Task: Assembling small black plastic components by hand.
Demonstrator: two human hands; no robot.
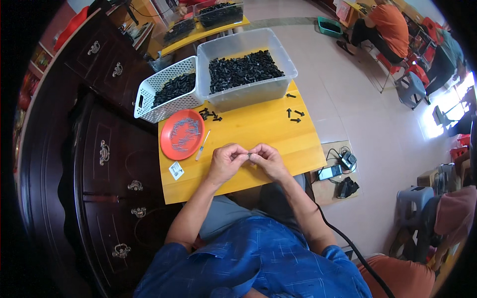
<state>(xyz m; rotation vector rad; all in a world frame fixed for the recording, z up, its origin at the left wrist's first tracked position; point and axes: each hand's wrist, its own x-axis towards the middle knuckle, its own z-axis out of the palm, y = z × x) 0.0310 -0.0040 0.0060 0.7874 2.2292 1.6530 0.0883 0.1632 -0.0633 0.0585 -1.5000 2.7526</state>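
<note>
Over the near part of the yellow table (263,130), my left hand (229,160) and my right hand (267,160) meet fingertip to fingertip. Both pinch a small dark piece (249,155) between them; the fingers cover most of it, so its kind cannot be made out. Left of my hands lies a red plate (167,147) of thin, pale, pin-like pieces (185,133). Beside the plate is a slim clear stick (203,145) with a white tip. A small white printed card (176,170) lies nearer to me.
A clear plastic bin (243,98) and a white perforated basket (171,109), both full of small black parts, stand at the table's far side. Loose black parts (295,114) lie by them. Dark drawers (107,164) border the left. Right, devices with cables (330,172) sit low; people sit beyond.
</note>
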